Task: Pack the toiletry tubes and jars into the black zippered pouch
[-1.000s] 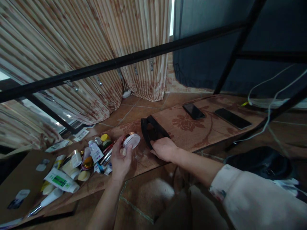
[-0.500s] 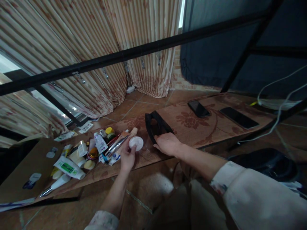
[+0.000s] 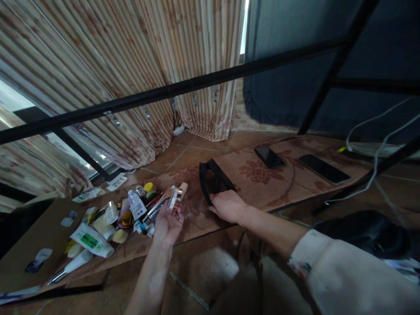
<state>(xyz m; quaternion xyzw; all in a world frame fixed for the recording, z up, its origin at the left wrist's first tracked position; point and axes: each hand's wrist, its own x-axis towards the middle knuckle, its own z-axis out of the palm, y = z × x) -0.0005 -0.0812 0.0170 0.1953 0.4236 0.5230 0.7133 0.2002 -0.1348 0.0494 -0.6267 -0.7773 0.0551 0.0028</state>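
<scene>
In my left hand (image 3: 168, 227), turned palm up, is a small cosmetic jar (image 3: 175, 199) with clear walls and a copper-coloured band, tilted on its side. My fingers close around its lower edge, beside the pile of cosmetics. My right hand (image 3: 228, 205) grips the near rim of a black pouch (image 3: 204, 183), which stands with its mouth spread wide on the brown patterned cloth. The fingers inside the pouch are partly hidden. Close to my left hand lie silver tubes (image 3: 154, 211) and a white tube with purple print (image 3: 137, 204).
A cardboard box (image 3: 39, 245) stands at the left end of the cloth-covered bench (image 3: 262, 175). Near it lie a white-green tube (image 3: 92, 239) and a brush (image 3: 74, 264). Two phones (image 3: 269, 156) rest at the right. A black metal bar (image 3: 141, 99) crosses behind, before curtains.
My left hand has rolled over, turning the jar from its round white face to its side. My right hand keeps its hold on the pouch. The view has tilted slightly upward.
</scene>
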